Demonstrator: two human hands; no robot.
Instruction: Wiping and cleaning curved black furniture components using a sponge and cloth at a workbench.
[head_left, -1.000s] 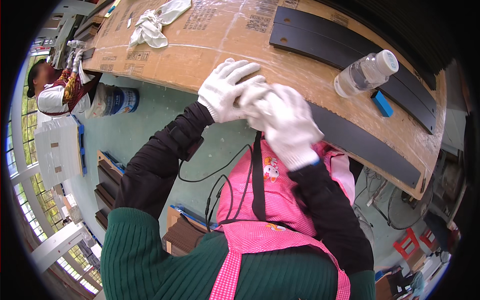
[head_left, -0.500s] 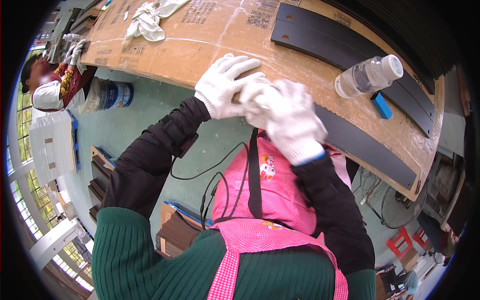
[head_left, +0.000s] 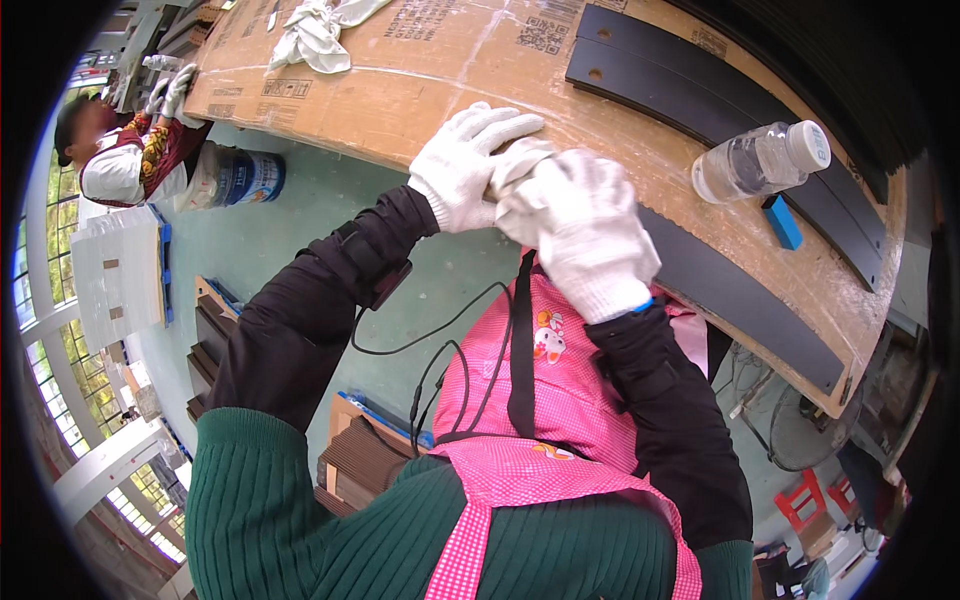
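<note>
Both my hands wear white knitted gloves and are close together at the table's near edge. My right hand [head_left: 590, 225] is closed on a crumpled white cloth [head_left: 525, 190], which presses down on the surface in front of it. Just beside the cloth, my left hand [head_left: 468, 165] has its fingers stretched forward and its thumb apart. A long dark grey board [head_left: 740, 300] lies along the near edge and runs under my right hand. Its left end is hidden by my hands and the cloth, so I cannot tell whether my left hand touches it.
On the cardboard-covered table [head_left: 400, 65] lie a stack of dark curved boards [head_left: 680, 85], a clear bottle [head_left: 750, 165], a small blue block [head_left: 783, 222] and another white cloth [head_left: 312, 38]. A person [head_left: 125, 150] works at the far left, near a bucket [head_left: 235, 178]. A cable [head_left: 400, 350] hangs by my apron.
My view has shifted slightly, so the scene sits a little further right. My right hand, blurred before, appears clearer and still holds the cloth beside my left hand.
</note>
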